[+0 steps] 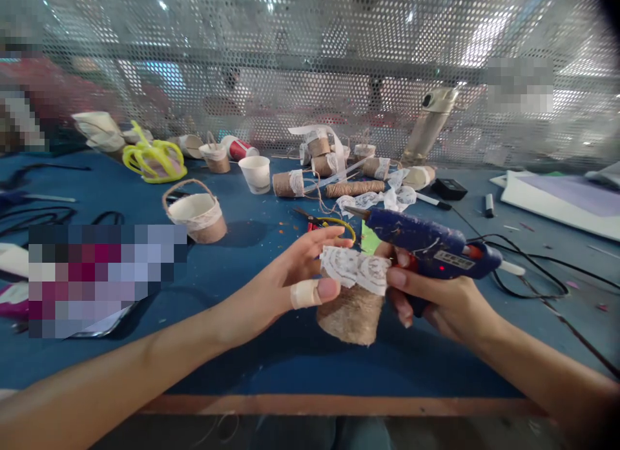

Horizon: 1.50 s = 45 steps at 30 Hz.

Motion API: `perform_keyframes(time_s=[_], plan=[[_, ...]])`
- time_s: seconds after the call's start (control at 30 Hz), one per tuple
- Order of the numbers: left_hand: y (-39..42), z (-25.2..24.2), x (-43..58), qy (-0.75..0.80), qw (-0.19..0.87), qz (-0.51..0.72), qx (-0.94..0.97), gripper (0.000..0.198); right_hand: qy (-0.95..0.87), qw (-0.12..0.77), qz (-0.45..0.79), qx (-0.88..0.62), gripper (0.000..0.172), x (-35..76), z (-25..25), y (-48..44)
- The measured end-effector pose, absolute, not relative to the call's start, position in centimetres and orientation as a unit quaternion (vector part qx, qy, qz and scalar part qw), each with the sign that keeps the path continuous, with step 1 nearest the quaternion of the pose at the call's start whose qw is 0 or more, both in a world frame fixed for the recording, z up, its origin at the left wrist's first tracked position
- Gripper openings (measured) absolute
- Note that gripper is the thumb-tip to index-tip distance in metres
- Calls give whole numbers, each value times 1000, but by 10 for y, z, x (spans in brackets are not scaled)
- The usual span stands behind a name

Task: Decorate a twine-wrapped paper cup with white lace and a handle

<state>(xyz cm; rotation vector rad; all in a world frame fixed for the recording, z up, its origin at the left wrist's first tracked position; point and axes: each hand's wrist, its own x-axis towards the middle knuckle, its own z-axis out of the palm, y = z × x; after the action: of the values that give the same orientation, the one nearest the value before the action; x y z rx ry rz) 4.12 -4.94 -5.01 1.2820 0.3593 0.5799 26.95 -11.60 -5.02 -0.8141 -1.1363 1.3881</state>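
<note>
A cup wrapped in brown twine (pixel 349 316), with a white lace band (pixel 356 269) round its top, tilts slightly above the blue table. My left hand (pixel 283 279) grips its left side: the thumb, which has a bandage (pixel 305 294), lies against the front and the fingers reach behind the rim. In my right hand (pixel 445 301) is a blue hot glue gun (pixel 416 238), its nozzle pointing left over the cup. Thumb and fingertips of that hand also touch the lace at the cup's right edge. A red light glows on the gun.
Behind stand a twine basket (pixel 210 227), a white paper cup (pixel 255 175), a twine roll (pixel 355 189), loose lace (pixel 400 198) and several small twine-wrapped cups. Scissors (pixel 312 219) lie behind my left hand. A black cable (pixel 537 288) loops at right; a perforated metal screen (pixel 310 56) closes the back.
</note>
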Motion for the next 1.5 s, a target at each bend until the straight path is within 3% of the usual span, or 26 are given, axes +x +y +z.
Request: perform_keyframes(time_s=[0.1,0.23,0.4,0.57,0.83,1.5], plan=[[-52,-50,41,177,783,217,556,78,-485,539,596,-345,23,270,-50,-116],[-54,-46,37,202,783,225,543,74,-509,527,565,-379,16,278,-58,-117],[-49,-42,32,260,764,239,540,60,-610,583,329,-425,13,288,-55,-117],[-41,-45,33,305,742,276,529,51,-758,509,176,-368,20,297,-48,-112],[-40,-41,35,360,729,292,503,60,-832,405,173,-336,16,316,-69,-106],[-45,-40,39,306,773,272,485,54,-811,432,72,-389,26,310,-69,-108]])
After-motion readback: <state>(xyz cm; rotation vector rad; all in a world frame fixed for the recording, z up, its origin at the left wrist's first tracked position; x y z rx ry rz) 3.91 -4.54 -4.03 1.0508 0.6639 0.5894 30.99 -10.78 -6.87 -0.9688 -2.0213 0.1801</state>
